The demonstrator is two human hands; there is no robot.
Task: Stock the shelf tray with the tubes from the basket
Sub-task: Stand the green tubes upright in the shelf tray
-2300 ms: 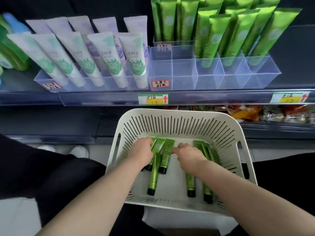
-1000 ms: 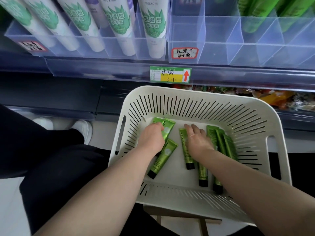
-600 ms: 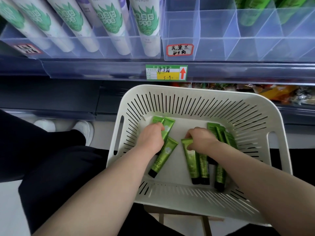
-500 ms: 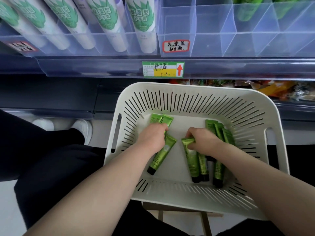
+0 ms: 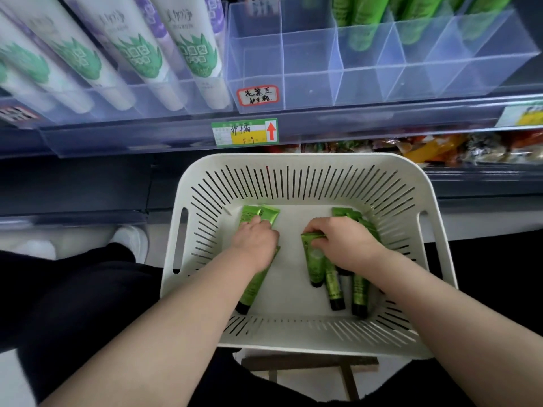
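Fingers, right: bent tight, pinching the crimped end of one green tube; its cap end points back toward the person.
Fingers, left: bent down onto a far pair of tubes; whether they grip one, cannot tell.
Hands: right hand knuckles up over the loose tubes beside its pick; left hand covers a slanted tube running under the wrist.
Basket: white, slotted, on a stool below the shelf; unstocked tubes lie inside.
Shelf tray: clear, divided, above the basket; front cells bare, stocked tubes standing behind.
Risk, grip: a crimp-only pinch likely lets the tube swing or slip on the lift.
Risk, neighbours: tubes touching the pick may drag along and drop.
Risk, placement: white aloe tubes stand just beside; a misjudged reach could land in the wrong tray or knock leaning stock.
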